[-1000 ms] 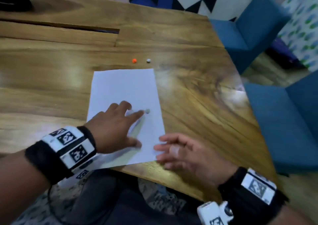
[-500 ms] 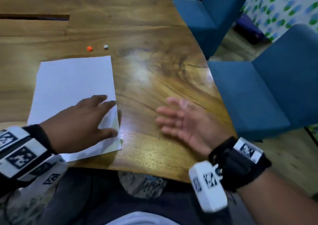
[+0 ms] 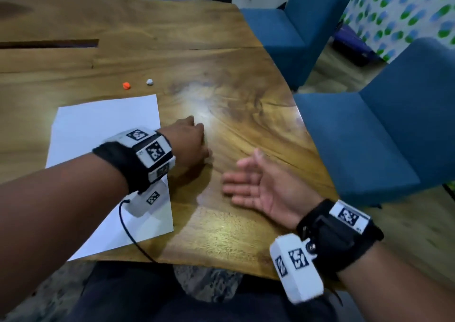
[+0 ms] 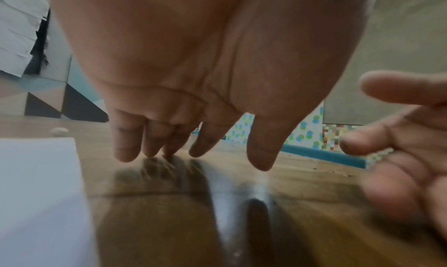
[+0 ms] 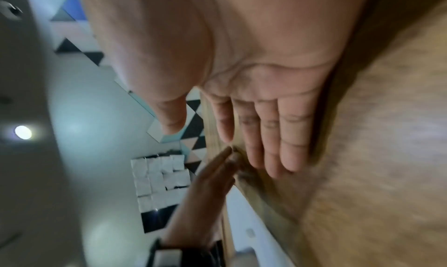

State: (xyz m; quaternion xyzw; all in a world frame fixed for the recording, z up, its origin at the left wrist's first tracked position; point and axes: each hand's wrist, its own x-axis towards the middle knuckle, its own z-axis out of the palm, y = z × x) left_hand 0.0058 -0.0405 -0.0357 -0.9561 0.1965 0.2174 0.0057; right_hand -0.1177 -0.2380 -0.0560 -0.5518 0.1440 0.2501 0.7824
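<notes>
Loosely spread, empty, left hand (image 3: 190,144) and right hand (image 3: 266,186) sit beside the paper (image 3: 103,129) — orange pellet (image 3: 126,85) beyond.

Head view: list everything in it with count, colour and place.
table: one, brown wood, left and middle.
paper: one, white, on the table at the left.
orange ball: one, orange, on the table beyond the paper.
white ball: one, white, right of the orange ball.
chairs: two, blue, right of the table.
wristbands: two, black with white boxes, one per wrist.
left hand: one, fingertips on the table beside the paper.
right hand: one, open, palm showing, right of the left hand.
</notes>
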